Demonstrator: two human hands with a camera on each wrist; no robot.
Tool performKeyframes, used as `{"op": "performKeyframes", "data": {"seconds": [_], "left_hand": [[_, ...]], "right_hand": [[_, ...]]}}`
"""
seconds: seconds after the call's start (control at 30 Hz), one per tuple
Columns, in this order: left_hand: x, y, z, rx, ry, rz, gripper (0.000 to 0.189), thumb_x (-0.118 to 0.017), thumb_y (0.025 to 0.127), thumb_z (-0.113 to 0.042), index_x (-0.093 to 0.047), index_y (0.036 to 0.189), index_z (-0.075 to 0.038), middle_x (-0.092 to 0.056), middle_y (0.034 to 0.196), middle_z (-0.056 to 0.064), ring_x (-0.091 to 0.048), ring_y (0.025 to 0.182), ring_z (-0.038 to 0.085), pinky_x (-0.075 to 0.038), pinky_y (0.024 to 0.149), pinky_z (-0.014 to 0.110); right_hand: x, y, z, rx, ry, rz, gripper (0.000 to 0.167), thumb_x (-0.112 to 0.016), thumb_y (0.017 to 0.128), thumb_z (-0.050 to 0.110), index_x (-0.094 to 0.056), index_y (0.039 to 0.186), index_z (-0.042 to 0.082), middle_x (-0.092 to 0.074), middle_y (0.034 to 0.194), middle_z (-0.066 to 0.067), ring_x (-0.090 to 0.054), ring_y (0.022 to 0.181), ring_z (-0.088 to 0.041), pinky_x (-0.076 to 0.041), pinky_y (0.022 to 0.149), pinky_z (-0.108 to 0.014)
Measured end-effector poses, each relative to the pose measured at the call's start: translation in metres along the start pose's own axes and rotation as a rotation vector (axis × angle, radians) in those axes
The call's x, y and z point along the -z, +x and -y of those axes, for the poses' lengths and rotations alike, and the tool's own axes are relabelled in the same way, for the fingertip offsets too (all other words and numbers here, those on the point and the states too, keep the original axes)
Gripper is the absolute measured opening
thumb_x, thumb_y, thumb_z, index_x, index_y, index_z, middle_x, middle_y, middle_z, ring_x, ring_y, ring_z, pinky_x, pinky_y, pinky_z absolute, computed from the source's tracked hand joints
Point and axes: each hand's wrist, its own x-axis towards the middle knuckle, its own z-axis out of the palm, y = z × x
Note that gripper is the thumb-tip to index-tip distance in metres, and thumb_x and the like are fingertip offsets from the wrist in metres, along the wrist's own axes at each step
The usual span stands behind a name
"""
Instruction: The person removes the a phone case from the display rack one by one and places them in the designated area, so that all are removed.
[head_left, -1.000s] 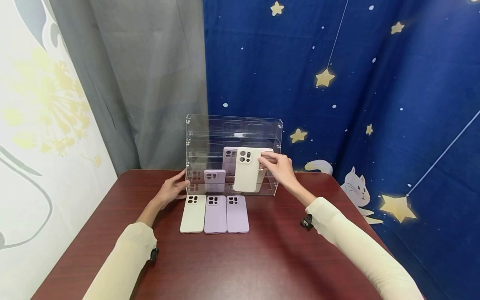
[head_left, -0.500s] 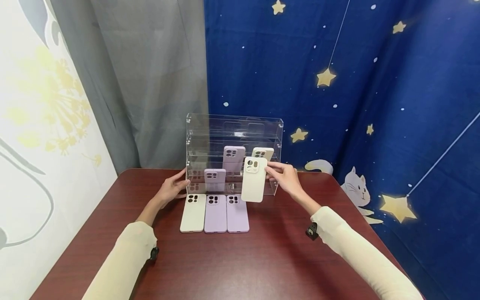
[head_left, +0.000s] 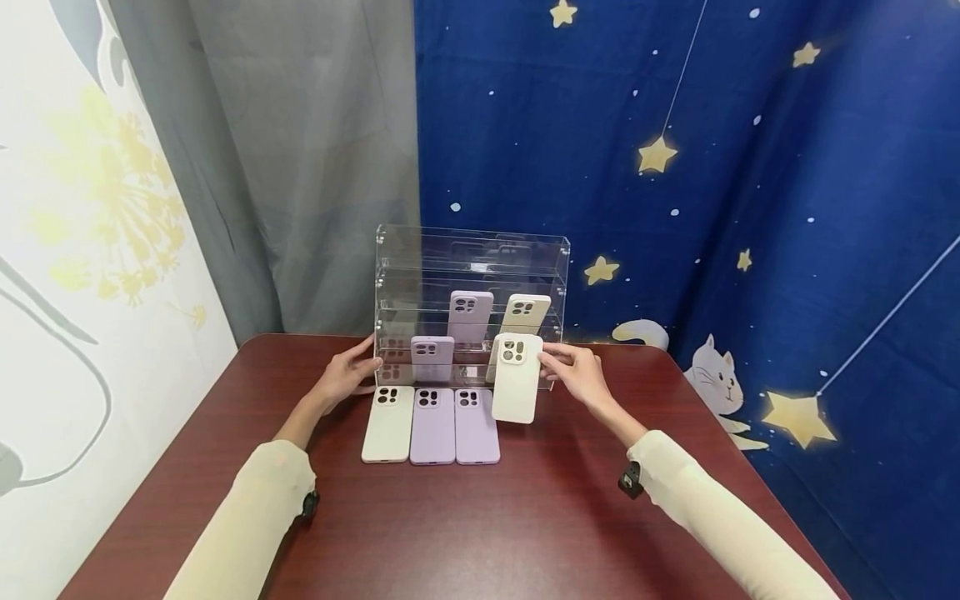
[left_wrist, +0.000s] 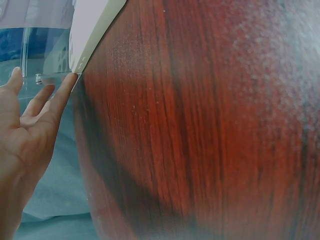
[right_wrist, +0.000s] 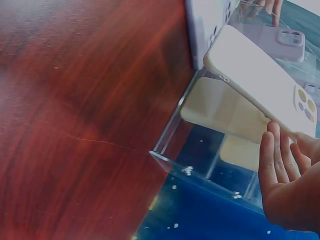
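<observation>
My right hand (head_left: 579, 373) pinches a cream phone case (head_left: 516, 392) by its right edge, in front of a clear acrylic tiered rack (head_left: 397, 237). In the right wrist view, the fingers of that hand (right_wrist: 292, 187) meet the long edge of the case (right_wrist: 265, 75), which is tilted over the rack. My left hand (head_left: 341, 379) touches the left side of the rack. Its fingers look straight in the left wrist view, beside the corner of a white case (left_wrist: 92, 30). A white case (head_left: 387, 427) and two lavender cases (head_left: 432, 429) form a row along the rack's front.
Higher in the rack stand lavender cases (head_left: 470, 317) and a cream case (head_left: 527, 312); another cream case (right_wrist: 220, 105) is partly hidden by the held one. The rack sits near the back of a reddish-brown table (head_left: 480, 533), with curtains (head_left: 337, 167) behind.
My right hand has brought the cream case down and slightly right, away from the upper tiers, uncovering the lavender and cream cases behind. My left hand has stayed at the rack's side.
</observation>
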Motion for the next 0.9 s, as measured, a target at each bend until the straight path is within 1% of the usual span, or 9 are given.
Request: {"op": "performKeyframes", "data": {"seconds": [0.2, 0.23, 0.33, 0.43, 0.47, 0.6, 0.77, 0.9], "left_hand": [[-0.001, -0.001, 0.000, -0.009, -0.005, 0.004, 0.069, -0.055, 0.110, -0.016, -0.020, 0.168, -0.024, -0.047, 0.150, 0.033, -0.046, 0.140, 0.046, -0.057, 0.096, 0.057], [-0.001, -0.003, -0.003, -0.006, -0.019, 0.008, 0.068, -0.055, 0.110, -0.014, -0.020, 0.168, -0.023, -0.046, 0.150, 0.034, -0.046, 0.140, 0.047, -0.056, 0.097, 0.058], [-0.001, -0.003, -0.003, -0.013, -0.041, 0.017, 0.068, -0.054, 0.110, -0.012, -0.019, 0.168, -0.024, -0.045, 0.150, 0.036, -0.044, 0.141, 0.048, -0.054, 0.098, 0.060], [0.000, -0.003, -0.003, -0.006, -0.052, 0.015, 0.068, -0.054, 0.110, -0.012, -0.020, 0.168, -0.025, -0.045, 0.150, 0.036, -0.043, 0.141, 0.048, -0.053, 0.099, 0.061], [0.000, -0.002, 0.000, -0.009, -0.047, 0.013, 0.068, -0.054, 0.110, -0.013, -0.020, 0.168, -0.026, -0.045, 0.150, 0.035, -0.044, 0.141, 0.047, -0.054, 0.099, 0.060], [0.000, -0.002, 0.000, -0.006, -0.039, 0.009, 0.068, -0.054, 0.110, -0.014, -0.020, 0.168, -0.026, -0.045, 0.151, 0.034, -0.044, 0.141, 0.047, -0.054, 0.099, 0.060], [-0.001, -0.002, -0.001, -0.003, -0.029, 0.002, 0.069, -0.056, 0.109, -0.015, -0.021, 0.168, -0.026, -0.047, 0.150, 0.034, -0.047, 0.140, 0.046, -0.055, 0.098, 0.058], [-0.004, -0.002, -0.002, 0.006, -0.018, -0.007, 0.068, -0.057, 0.109, -0.017, -0.023, 0.167, -0.030, -0.048, 0.150, 0.032, -0.049, 0.139, 0.044, -0.056, 0.097, 0.056]], "right_hand": [[-0.002, -0.006, -0.012, -0.048, 0.028, -0.001, 0.034, -0.076, 0.097, 0.014, -0.073, 0.126, -0.003, -0.077, 0.097, -0.023, -0.076, 0.085, -0.043, -0.064, 0.065, -0.026], [-0.002, -0.006, -0.014, -0.051, 0.032, -0.001, 0.034, -0.076, 0.097, 0.014, -0.072, 0.126, -0.004, -0.077, 0.097, -0.024, -0.076, 0.085, -0.043, -0.064, 0.065, -0.026], [-0.003, -0.009, -0.021, -0.059, 0.040, 0.001, 0.033, -0.075, 0.098, 0.013, -0.072, 0.126, -0.005, -0.077, 0.098, -0.024, -0.076, 0.085, -0.044, -0.066, 0.072, -0.040], [-0.004, -0.011, -0.025, -0.073, 0.048, 0.005, 0.033, -0.075, 0.098, 0.012, -0.072, 0.126, -0.005, -0.076, 0.099, -0.025, -0.076, 0.086, -0.044, -0.064, 0.077, -0.049], [-0.004, -0.012, -0.026, -0.077, 0.045, 0.010, 0.033, -0.074, 0.098, 0.012, -0.071, 0.126, -0.006, -0.076, 0.100, -0.025, -0.076, 0.086, -0.044, -0.064, 0.078, -0.052], [-0.003, -0.014, -0.030, -0.105, 0.042, 0.028, 0.034, -0.074, 0.098, 0.011, -0.070, 0.126, -0.008, -0.075, 0.102, -0.027, -0.076, 0.085, -0.042, -0.065, 0.075, -0.048], [-0.004, -0.015, -0.037, -0.133, 0.020, 0.053, 0.034, -0.072, 0.099, 0.011, -0.069, 0.127, -0.008, -0.075, 0.103, -0.029, -0.078, 0.079, -0.036, -0.064, 0.076, -0.052], [-0.006, -0.014, -0.043, -0.172, 0.008, 0.067, 0.032, -0.073, 0.099, 0.012, -0.070, 0.126, -0.007, -0.076, 0.100, -0.025, -0.078, 0.074, -0.029, -0.064, 0.075, -0.051]]}}
